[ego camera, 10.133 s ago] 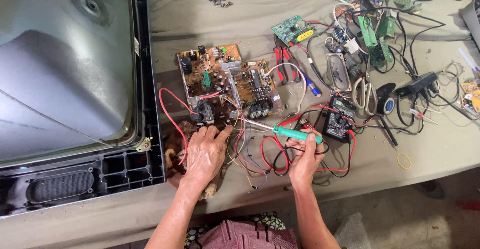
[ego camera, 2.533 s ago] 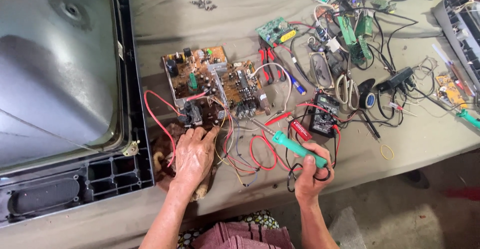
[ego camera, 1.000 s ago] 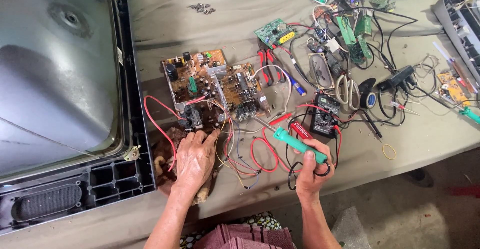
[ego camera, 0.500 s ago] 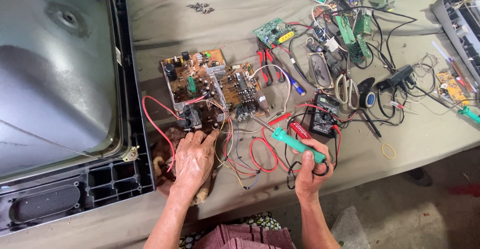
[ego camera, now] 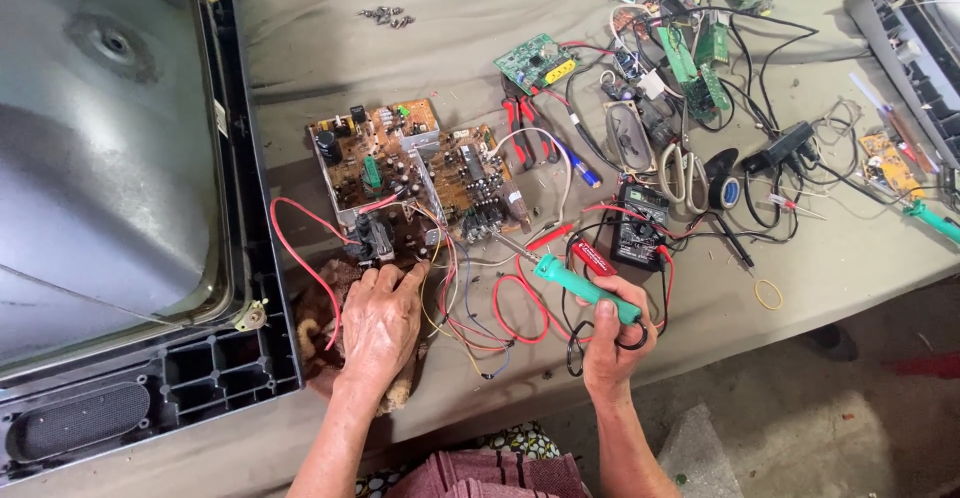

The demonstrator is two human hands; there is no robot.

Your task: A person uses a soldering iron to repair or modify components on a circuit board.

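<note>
The right hand (ego camera: 612, 330) is closed around the green handle of a soldering iron (ego camera: 578, 286), near the front edge of the table (ego camera: 300, 78). The iron's long axis runs on a slant: the handle sits low and to the right in the fist, and the metal tip points up and to the left, toward the near right corner of the brown circuit board (ego camera: 418, 173). The tip lies just short of that corner, among the loose red wires (ego camera: 515, 308) (whether it touches a wire or a solder joint is too small to tell).

The left hand (ego camera: 382, 326) lies palm down and spread flat, its fingertips resting at the board's near edge beside a dark block-shaped component, its heel on a brownish rag (ego camera: 318, 303) close to the table's front edge. It grips nothing that can be seen; it presses or steadies.

So the board lies ahead of both hands, away from the person. The left hand is the nearer, touching it, while the right hand stays well back and reaches the board only through the iron's length. A black multimeter (ego camera: 640, 236) sits just beyond the right hand, and the picture tube in its black frame (ego camera: 245, 258) fills the table's left side.
</note>
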